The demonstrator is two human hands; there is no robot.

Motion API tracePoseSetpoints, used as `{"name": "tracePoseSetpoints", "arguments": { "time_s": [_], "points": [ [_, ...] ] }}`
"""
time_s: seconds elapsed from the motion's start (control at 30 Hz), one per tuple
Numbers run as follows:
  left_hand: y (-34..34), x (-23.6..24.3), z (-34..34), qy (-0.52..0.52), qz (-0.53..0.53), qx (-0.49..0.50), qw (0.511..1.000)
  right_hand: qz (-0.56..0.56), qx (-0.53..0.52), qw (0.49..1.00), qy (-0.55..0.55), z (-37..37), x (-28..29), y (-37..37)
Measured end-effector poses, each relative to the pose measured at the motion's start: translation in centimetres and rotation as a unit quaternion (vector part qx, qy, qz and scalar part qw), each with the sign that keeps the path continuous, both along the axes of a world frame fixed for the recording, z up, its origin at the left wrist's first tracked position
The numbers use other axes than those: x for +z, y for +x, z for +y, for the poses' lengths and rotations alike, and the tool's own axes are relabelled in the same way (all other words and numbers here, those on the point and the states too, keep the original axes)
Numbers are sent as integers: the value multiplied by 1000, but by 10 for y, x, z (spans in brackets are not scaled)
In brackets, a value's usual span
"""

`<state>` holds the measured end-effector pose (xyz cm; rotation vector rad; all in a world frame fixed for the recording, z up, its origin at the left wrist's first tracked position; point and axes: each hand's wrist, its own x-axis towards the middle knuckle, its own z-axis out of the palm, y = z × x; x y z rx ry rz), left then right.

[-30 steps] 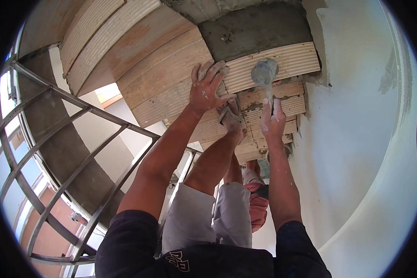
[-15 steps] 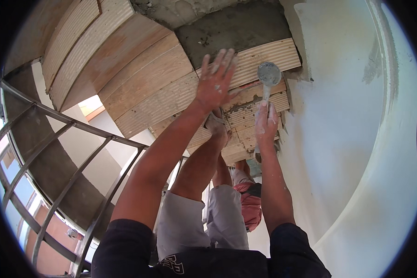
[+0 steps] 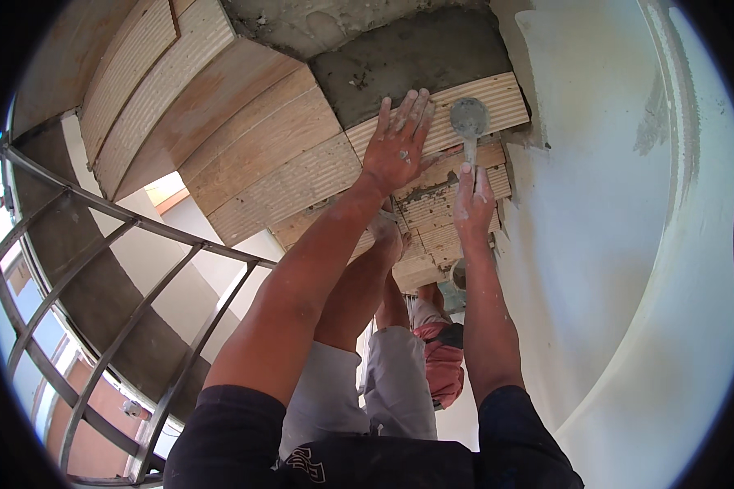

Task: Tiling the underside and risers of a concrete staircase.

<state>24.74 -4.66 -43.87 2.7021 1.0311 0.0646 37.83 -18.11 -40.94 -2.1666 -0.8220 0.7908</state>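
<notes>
My left hand [image 3: 398,155] lies with outstretched fingers over a ribbed beige tile strip [image 3: 497,99] on the stair step. The fingertips reach the strip's far part, beside wet grey mortar [image 3: 416,50]. In my right hand [image 3: 474,204] is the handle of a mortar-smeared mallet [image 3: 469,119]. Its round grey head is above the same strip, to the right of my left hand; whether it touches the tile I cannot tell. Grey mortar marks both hands.
Wood-look tiles [image 3: 261,122] cover the steps at left. A metal railing [image 3: 139,216] curves along the left, and a pale wall [image 3: 587,244] rises at right. Lower down, behind my legs, is another person in red clothing [image 3: 442,367].
My left hand has shifted slightly right and nearer, across the tile strip. The mallet head has moved a little farther up the picture and left.
</notes>
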Motion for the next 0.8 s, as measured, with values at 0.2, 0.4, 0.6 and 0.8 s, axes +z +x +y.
{"name": "tracePoseSetpoints", "arguments": {
  "time_s": [0.2,0.4,0.6,0.8],
  "points": [
    [-3,2,-3,-25,18,-7,999,12,1,1000,-18,-10,-4,-6],
    [-2,2,-2,-14,35,-6,999,73,-27,997,-11,-16,-10,-9],
    [-3,4,-3,-11,43,-5,999,86,-20,994,-71,-15,-10,-6],
    [-4,3,-2,-27,14,0,1000,79,3,996,-44,-13,-1,-4]
  ]
}}
